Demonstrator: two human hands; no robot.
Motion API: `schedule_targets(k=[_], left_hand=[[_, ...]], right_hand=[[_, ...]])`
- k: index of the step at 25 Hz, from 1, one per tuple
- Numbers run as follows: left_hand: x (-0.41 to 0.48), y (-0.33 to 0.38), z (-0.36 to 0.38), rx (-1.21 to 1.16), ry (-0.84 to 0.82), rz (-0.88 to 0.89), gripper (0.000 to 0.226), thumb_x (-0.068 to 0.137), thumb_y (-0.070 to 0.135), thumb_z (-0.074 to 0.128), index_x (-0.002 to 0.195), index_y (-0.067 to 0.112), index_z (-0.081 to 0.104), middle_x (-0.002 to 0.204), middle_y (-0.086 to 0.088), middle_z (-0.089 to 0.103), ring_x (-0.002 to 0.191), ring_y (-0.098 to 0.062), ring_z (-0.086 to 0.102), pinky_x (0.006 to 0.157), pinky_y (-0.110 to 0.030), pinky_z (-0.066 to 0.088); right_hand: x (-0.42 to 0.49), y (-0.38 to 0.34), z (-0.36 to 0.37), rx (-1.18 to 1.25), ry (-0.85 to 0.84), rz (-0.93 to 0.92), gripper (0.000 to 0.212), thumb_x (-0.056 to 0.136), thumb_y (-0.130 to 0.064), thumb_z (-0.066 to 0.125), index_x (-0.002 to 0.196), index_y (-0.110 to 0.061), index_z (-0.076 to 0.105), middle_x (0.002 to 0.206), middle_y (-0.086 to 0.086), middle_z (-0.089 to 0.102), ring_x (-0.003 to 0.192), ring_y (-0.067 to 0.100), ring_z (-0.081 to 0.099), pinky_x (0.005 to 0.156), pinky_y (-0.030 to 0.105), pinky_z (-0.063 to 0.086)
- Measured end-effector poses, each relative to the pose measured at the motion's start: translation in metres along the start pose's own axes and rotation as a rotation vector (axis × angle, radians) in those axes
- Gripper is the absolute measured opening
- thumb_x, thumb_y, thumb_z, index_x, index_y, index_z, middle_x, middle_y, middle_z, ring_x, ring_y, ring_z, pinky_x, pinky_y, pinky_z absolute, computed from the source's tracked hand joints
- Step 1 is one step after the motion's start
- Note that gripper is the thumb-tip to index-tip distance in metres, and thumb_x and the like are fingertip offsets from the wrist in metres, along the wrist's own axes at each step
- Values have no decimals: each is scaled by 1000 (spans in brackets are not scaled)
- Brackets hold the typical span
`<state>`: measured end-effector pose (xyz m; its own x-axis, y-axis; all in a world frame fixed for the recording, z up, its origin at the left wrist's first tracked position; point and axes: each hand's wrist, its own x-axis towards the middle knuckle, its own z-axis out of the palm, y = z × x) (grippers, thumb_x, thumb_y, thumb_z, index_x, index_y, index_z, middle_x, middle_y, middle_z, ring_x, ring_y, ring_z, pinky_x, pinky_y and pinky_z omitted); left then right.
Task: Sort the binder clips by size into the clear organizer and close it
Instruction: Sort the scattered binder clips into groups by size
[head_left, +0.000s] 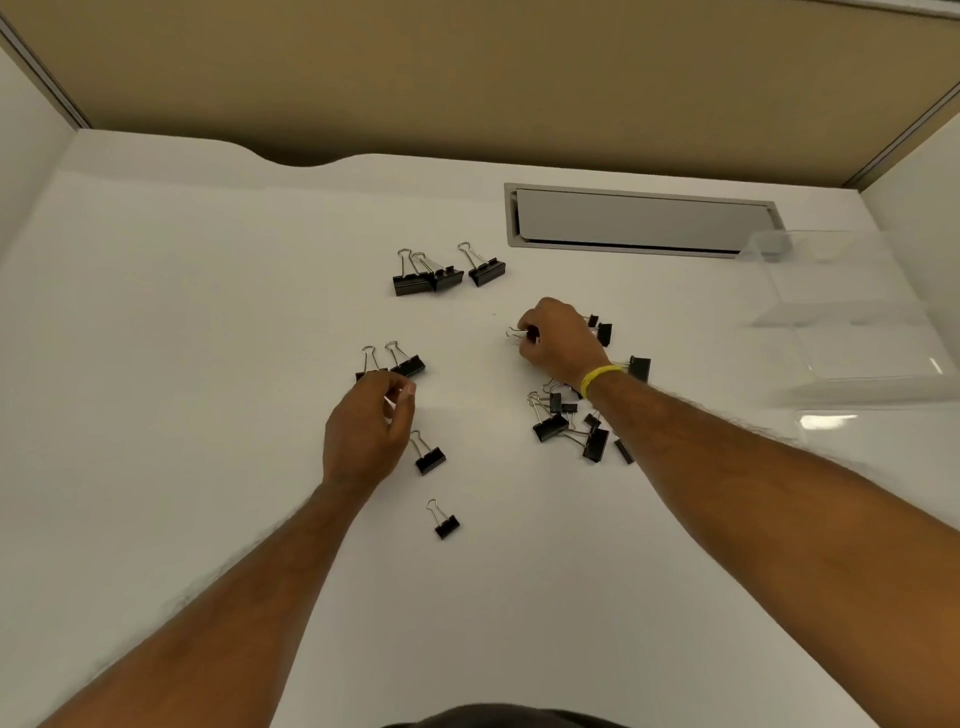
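A lone small black binder clip with silver wire handles (444, 521) lies nearest the person, on the near side of the left hand (366, 434), and a second small black clip (429, 457) sits just beside that hand's knuckles. The left hand's thumb and fingers are curled together, apparently pinching nothing, though it cannot be told for sure; two medium black clips (395, 361) rest just beyond its fingertips, handles pointing away. To its right, the right hand (558, 340), a yellow band (600, 378) at the wrist, is closed around a clip's silver wire handle (515, 332), which juts out to the hand's left. An unsorted heap of black clips (576, 423) lies under and behind that wrist. Three large black clips (447, 273) sit farther off, beyond both hands. The clear plastic organizer (852, 322) stands open well to the right of the right-hand grip, so that hand is probably the nearer for loading it.
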<state>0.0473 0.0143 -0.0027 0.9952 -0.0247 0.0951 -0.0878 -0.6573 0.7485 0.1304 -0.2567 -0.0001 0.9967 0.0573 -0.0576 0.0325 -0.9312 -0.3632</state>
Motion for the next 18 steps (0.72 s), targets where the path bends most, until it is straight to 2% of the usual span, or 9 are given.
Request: schedule_targets(k=[3,6,8,12,15,18], left_hand=[[-5,2,0,-6,-19,0,10,95,32,53,90,26,59,84,13,61,72,-5,57,61,-23,43],[-13,-1,-3,9,-36,-3,11,95,33,52,90,26,59,83,13,61,71,-5,57,62,-26,45],[-17,-5,-5,36,-49,-5,13,95,34,52,88,26,59,82,14,61,70,-5,56,63,-27,44],[-30,-12,-7,75,-82,-28,10,93,34,54,89,27,59,85,14,61,71,-6,56,64,-27,42],[-41,-16,-7,113,-133,20,9,92,34,57,96,26,61,87,14,59,76,-6,54,64,-25,39],[-48,-16,-7,137,-161,47,11,91,32,59,99,25,61,88,12,58,79,-7,53,64,-24,38]], right_hand=[[-30,-30,-1,395,115,87,16,82,-21,72,94,-11,71,83,4,68,73,12,61,70,23,53],[-73,-54,9,635,84,128,15,80,-22,78,89,-14,69,75,4,69,63,6,58,63,14,51],[-102,-63,19,602,11,116,15,79,-21,78,88,-12,70,73,1,67,62,6,57,63,16,52],[-149,-75,37,365,-126,34,20,81,-29,73,92,-12,69,82,-1,65,70,8,56,69,26,53],[-167,-84,45,266,-147,16,23,83,-32,69,95,-12,67,89,1,62,80,13,56,75,30,50],[-175,-91,49,225,-149,-3,25,85,-34,66,97,-13,65,89,0,59,81,14,53,74,29,47]])
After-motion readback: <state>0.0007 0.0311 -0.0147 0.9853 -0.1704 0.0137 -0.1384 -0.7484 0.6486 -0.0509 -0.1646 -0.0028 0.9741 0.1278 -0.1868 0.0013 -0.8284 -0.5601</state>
